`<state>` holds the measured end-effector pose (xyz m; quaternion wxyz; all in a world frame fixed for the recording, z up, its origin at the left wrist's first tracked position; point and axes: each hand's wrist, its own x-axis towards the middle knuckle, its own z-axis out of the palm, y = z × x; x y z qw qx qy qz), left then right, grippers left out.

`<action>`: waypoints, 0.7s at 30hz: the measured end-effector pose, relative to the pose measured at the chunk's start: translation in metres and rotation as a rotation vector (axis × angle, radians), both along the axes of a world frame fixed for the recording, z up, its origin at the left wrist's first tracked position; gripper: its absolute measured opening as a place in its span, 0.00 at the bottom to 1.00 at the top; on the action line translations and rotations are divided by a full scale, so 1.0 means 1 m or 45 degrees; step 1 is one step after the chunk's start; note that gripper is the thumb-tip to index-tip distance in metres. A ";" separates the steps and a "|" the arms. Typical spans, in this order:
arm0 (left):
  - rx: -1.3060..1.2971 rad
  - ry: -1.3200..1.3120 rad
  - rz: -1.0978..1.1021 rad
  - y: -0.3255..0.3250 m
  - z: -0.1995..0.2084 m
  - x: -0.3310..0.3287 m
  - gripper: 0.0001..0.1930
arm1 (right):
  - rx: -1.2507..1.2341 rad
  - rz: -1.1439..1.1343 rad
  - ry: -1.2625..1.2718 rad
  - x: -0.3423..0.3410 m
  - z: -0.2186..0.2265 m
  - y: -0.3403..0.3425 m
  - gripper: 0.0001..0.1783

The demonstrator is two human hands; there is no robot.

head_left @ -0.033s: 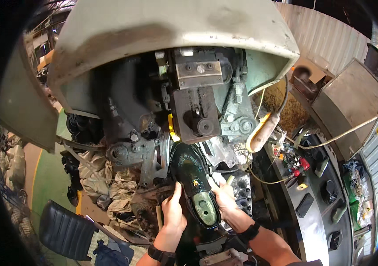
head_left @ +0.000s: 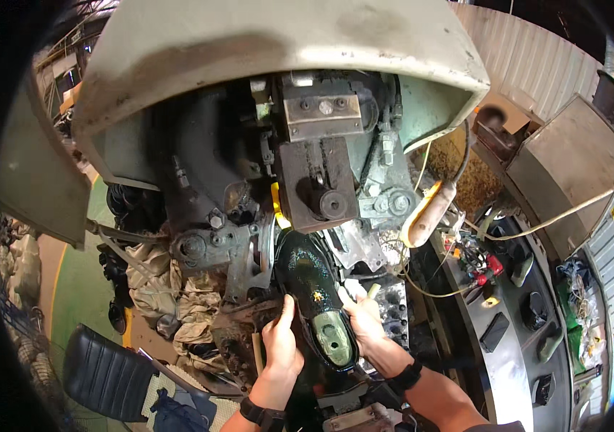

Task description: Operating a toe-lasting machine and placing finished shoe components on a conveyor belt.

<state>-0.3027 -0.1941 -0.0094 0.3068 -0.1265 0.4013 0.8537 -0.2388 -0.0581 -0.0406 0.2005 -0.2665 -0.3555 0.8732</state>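
Observation:
A glossy black shoe upper (head_left: 305, 270) is stretched over a pale green last (head_left: 331, 338) with a round hole in its top. Its toe points away from me, in under a metal head of the machine (head_left: 318, 180). My left hand (head_left: 282, 342) is closed against the left side of the shoe, thumb up along the edge. My right hand (head_left: 366, 324) grips the right side near the heel opening. Something white shows by the right fingers; I cannot make out what it is. The undersides of both hands' grips are hidden. Dark bands circle both wrists.
A large pale hood (head_left: 285, 36) overhangs the work. A lit work lamp (head_left: 428, 216) hangs at right. Farther right, a curved rack (head_left: 498, 374) carries dark shoe parts. Crumpled cloth (head_left: 202, 317) and a black chair (head_left: 109, 371) are at left.
The view has shifted very slightly against the machine. Both hands and the shoe keep their places.

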 end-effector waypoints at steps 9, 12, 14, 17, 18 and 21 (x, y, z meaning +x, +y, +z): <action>-0.202 0.271 0.454 0.031 -0.076 0.013 0.16 | 0.027 0.079 0.182 -0.007 -0.030 0.016 0.24; -0.227 0.207 0.486 0.041 -0.067 0.015 0.16 | -0.008 0.062 0.169 -0.008 -0.033 0.016 0.24; -0.174 0.164 0.520 0.044 -0.066 0.014 0.17 | -0.026 0.051 0.172 -0.007 -0.034 0.013 0.22; -0.187 0.302 0.525 0.041 -0.092 0.008 0.17 | 0.009 0.016 0.134 -0.009 -0.032 0.009 0.20; -0.176 0.316 0.535 0.042 -0.096 0.006 0.17 | 0.019 -0.004 0.126 -0.010 -0.029 0.006 0.18; -0.171 0.385 0.544 0.044 -0.107 0.004 0.17 | 0.033 0.052 0.162 -0.008 -0.048 0.013 0.21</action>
